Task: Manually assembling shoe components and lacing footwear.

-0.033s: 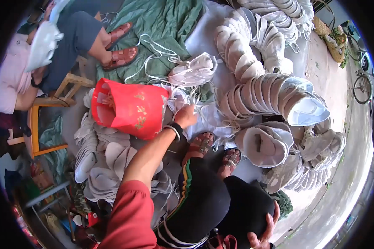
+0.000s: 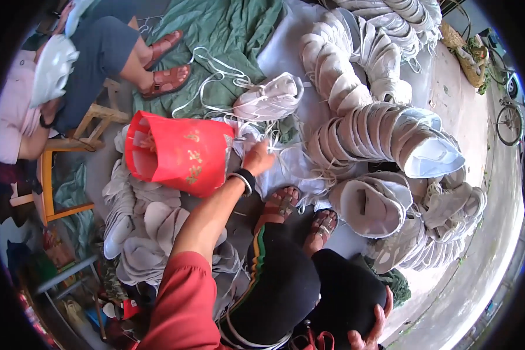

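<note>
My left hand (image 2: 258,158), with a black band and a pale bangle at its wrist, reaches down just right of a red bag (image 2: 184,153). Its fingers are closed at a tangle of white shoelaces (image 2: 269,135) lying over white cloth (image 2: 286,169); the fingertips are partly hidden. Beyond it, a pale laced shoe upper (image 2: 268,98) lies on its side, with long laces trailing left. My right hand (image 2: 372,328) rests on my black-clad knee at the lower right, fingers apart and holding nothing.
Nested rows of pale shoe uppers (image 2: 373,135) lie to the right, with more grey-white uppers (image 2: 143,256) left of my arm. A co-worker on the left, near a wooden stool (image 2: 70,143), holds a white shoe piece (image 2: 53,70). Green cloth (image 2: 216,35) covers the far ground.
The view has shifted slightly. The white shoe piece at the co-worker's hands has tilted and sunk a little. My hands keep nearly the same places.
</note>
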The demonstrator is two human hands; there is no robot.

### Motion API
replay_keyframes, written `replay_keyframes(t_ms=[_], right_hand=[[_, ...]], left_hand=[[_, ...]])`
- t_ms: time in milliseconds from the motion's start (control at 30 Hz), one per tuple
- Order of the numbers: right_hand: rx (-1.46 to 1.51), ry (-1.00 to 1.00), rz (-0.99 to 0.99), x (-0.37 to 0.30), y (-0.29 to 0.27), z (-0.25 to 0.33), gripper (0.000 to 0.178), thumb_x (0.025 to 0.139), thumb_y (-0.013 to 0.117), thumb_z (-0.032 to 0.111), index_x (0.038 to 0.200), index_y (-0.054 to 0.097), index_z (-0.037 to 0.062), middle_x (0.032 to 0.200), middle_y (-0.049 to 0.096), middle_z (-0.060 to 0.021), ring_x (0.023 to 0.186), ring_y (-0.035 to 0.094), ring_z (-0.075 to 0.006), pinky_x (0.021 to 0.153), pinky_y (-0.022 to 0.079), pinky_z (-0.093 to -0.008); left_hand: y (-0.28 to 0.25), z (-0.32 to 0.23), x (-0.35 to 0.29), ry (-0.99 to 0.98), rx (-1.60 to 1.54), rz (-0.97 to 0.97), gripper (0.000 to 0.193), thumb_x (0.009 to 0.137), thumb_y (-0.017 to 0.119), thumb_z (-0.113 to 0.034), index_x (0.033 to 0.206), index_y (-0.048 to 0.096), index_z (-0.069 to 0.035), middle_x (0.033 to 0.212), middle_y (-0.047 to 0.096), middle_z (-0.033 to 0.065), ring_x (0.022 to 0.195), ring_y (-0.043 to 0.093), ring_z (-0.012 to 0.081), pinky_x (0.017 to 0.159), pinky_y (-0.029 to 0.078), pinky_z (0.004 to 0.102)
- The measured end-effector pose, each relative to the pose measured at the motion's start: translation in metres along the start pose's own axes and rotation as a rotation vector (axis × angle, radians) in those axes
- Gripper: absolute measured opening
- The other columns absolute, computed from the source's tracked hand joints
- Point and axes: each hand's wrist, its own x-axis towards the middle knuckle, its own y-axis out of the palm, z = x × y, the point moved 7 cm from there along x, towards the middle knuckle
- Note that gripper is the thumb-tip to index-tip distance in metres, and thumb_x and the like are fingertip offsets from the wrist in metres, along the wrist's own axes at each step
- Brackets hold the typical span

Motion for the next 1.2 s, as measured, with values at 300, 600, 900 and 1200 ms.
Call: replay_keyframes(t_ms=[300, 600, 900, 1200], right_hand=[[0.128, 0.206, 0.111, 0.005, 0.025, -0.087, 0.069, 0.075, 0.06, 0.034, 0.13, 0.031, 0.0051, 0.135, 0.015, -0.0325, 0.121, 0.024, -0.0476, 0.098, 0.021, -0.0547], [0.177, 0.269, 0.161, 0.017, 0.04, -0.108, 0.069, 0.075, 0.06, 0.034, 0.13, 0.031, 0.005, 0.135, 0.016, -0.0321, 0.121, 0.025, -0.0469, 0.098, 0.022, -0.0543], [0.197, 0.239, 0.121, 0.011, 0.02, -0.078, 0.069, 0.074, 0.06, 0.034, 0.13, 0.031, 0.005, 0.135, 0.017, -0.0316, 0.121, 0.026, -0.0463, 0.098, 0.022, -0.0539], [0.158, -0.007, -0.041, -0.018, -0.017, -0.022, 0.063, 0.075, 0.06, 0.031, 0.126, 0.037, 0.0024, 0.135, 0.02, -0.0286, 0.123, 0.026, -0.0408, 0.1, 0.021, -0.0499]], left_hand=[[-0.113, 0.099, 0.139, -0.17, -0.112, -0.642, 0.054, 0.078, 0.057, -0.038, 0.107, 0.052, 0.007, 0.104, 0.057, 0.0248, 0.097, 0.055, 0.0366, 0.082, 0.043, 0.0393], [-0.062, 0.115, 0.149, -0.438, -0.297, 0.046, 0.073, 0.054, 0.079, -0.041, 0.103, 0.057, 0.009, 0.105, 0.059, 0.0189, 0.095, 0.058, 0.0256, 0.082, 0.045, 0.031], [-0.075, -0.028, 0.097, -0.17, 0.503, -0.211, 0.061, 0.053, 0.071, -0.043, 0.096, 0.06, 0.0, 0.102, 0.06, 0.0173, 0.092, 0.058, 0.0325, 0.081, 0.045, 0.0387], [-0.143, -0.12, -0.007, -0.006, -0.266, -0.213, 0.037, 0.059, 0.066, -0.02, 0.09, 0.062, -0.001, 0.086, 0.064, 0.0155, 0.074, 0.063, 0.0246, 0.067, 0.049, 0.0318]])
